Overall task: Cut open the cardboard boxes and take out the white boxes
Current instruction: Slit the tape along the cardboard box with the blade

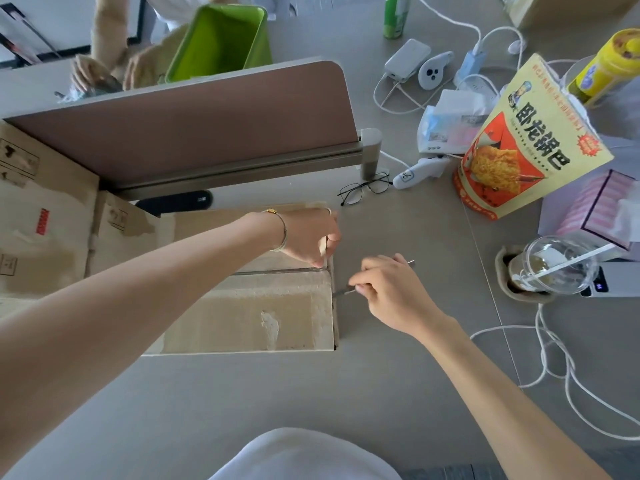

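Observation:
A flat brown cardboard box [249, 310] lies on the grey table in front of me, taped along its middle seam. My left hand [308, 233] grips the box's far right corner at the edge. My right hand [388, 289] holds a thin metal knife [344, 291] whose blade tip meets the box's right edge just below the seam. More cardboard boxes [41, 220] are stacked at the left. No white box shows.
A brown desk divider [194, 123] stands behind the box. Glasses [363, 190], a snack bag [526, 140], a plastic cup [554, 265], a tissue box [595, 206] and white cables [554, 355] crowd the right side. Another person sits beyond the divider by a green bin [221, 39].

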`<state>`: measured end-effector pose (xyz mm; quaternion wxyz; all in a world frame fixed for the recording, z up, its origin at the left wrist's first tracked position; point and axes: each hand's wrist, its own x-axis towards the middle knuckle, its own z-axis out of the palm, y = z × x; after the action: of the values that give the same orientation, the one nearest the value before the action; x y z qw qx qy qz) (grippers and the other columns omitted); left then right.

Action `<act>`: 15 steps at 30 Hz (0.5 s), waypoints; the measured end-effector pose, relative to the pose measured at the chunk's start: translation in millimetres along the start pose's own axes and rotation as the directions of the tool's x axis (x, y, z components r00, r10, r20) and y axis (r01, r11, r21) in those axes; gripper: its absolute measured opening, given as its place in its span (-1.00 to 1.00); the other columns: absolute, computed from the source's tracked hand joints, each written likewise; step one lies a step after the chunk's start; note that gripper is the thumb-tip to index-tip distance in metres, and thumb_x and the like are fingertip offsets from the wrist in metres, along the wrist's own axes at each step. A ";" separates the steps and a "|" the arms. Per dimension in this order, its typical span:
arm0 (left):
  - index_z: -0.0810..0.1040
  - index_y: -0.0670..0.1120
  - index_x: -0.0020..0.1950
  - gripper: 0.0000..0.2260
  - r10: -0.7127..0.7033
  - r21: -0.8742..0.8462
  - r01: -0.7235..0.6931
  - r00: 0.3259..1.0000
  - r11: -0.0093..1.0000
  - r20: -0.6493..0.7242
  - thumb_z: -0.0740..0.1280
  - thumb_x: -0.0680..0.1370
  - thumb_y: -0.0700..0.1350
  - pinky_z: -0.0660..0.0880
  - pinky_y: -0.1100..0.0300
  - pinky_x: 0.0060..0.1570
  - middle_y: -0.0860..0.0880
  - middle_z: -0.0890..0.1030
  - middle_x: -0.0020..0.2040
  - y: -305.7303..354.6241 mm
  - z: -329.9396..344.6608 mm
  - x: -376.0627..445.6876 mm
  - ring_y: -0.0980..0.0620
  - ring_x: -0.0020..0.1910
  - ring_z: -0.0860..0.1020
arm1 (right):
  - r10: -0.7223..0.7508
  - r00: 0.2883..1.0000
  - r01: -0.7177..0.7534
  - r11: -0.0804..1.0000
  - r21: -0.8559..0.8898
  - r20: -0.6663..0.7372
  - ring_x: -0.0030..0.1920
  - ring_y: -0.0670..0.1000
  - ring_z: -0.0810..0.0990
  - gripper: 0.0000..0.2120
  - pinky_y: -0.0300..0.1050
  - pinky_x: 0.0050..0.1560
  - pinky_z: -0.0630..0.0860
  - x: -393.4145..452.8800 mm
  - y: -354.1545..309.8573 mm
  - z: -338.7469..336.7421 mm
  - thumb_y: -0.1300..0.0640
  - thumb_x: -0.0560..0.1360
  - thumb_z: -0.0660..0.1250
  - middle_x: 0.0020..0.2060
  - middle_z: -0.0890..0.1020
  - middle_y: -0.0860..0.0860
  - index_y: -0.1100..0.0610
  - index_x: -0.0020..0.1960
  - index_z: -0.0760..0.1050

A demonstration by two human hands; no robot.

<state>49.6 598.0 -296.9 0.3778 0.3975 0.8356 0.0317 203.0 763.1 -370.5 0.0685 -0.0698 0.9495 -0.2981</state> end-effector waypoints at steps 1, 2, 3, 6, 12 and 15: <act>0.52 0.08 -0.23 -0.78 0.004 0.017 -0.003 1.000 1.000 -0.017 0.53 0.46 -0.12 0.47 0.09 0.06 0.00 0.48 0.09 0.9 1.9 0.5 0.02 0.01 0.46 | 0.010 1.000 -0.010 1.000 0.005 0.007 -0.25 0.03 0.39 -0.74 0.01 -0.11 0.30 -2.5 1.3 -0.6 0.30 0.48 0.35 -0.33 0.44 -0.10 -0.03 -0.16 0.69; 0.54 0.09 -0.24 -0.79 0.010 0.025 -0.009 0.999 1.000 -0.039 0.54 0.45 -0.12 0.49 0.07 0.07 0.00 0.49 0.09 1.2 3.2 0.3 0.01 0.03 0.48 | 0.008 1.000 -0.008 1.000 0.003 0.014 -0.24 0.03 0.39 -0.75 0.02 -0.09 0.33 -3.9 -0.1 -1.1 0.29 0.50 0.36 -0.31 0.47 -0.09 -0.03 -0.13 0.70; 0.55 0.09 -0.24 -0.80 0.013 0.020 -0.012 0.998 1.000 -0.059 0.54 0.44 -0.13 0.50 0.07 0.07 0.01 0.49 0.09 0.8 5.0 0.1 0.00 0.04 0.50 | 0.003 1.000 -0.003 1.000 0.000 0.015 -0.23 0.01 0.39 -0.76 0.02 -0.08 0.34 -4.3 -2.8 -2.2 0.27 0.51 0.36 -0.29 0.49 -0.09 -0.03 -0.10 0.71; 0.62 0.10 -0.19 -0.84 0.015 -0.032 -0.019 0.989 0.999 -0.147 0.53 0.43 -0.15 0.46 0.23 -0.05 0.06 0.49 0.05 -5.3 13.0 -3.0 0.03 0.03 0.52 | 0.032 0.999 -0.032 0.999 -0.012 -0.013 -0.21 0.02 0.44 -0.78 0.00 -0.10 0.32 -3.0 -5.3 -11.2 0.25 0.55 0.37 -0.25 0.53 -0.09 -0.04 -0.03 0.71; 0.44 0.20 0.41 -0.47 -0.169 -0.118 0.133 0.907 0.984 -0.386 0.49 0.48 -0.07 0.37 0.02 0.30 0.08 0.44 0.36 -54.9 13.4 -32.9 0.01 0.32 0.42 | 0.112 0.992 -0.110 0.994 0.024 -0.060 -0.15 0.04 0.54 -0.80 -0.07 -0.16 0.41 -1.0 -16.2 -34.3 0.19 0.59 0.33 -0.21 0.55 -0.08 -0.02 0.05 0.70; 0.33 0.19 0.47 -0.43 -0.373 0.006 0.390 0.887 0.921 -0.272 0.33 0.51 0.33 0.48 0.02 0.06 0.01 0.55 0.30 -92.3 20.3 -48.4 -0.08 0.22 0.55 | 0.106 0.994 -0.106 0.994 0.009 0.002 -0.16 -0.05 0.46 -0.81 -0.17 -0.29 0.29 0.5 -33.7 -35.6 0.13 0.61 0.30 -0.21 0.49 -0.12 -0.04 0.08 0.68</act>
<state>23.1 496.7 -314.6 0.2489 0.2289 0.9410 -0.0155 199.5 755.5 -322.2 0.0853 -0.0194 0.9504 -0.2983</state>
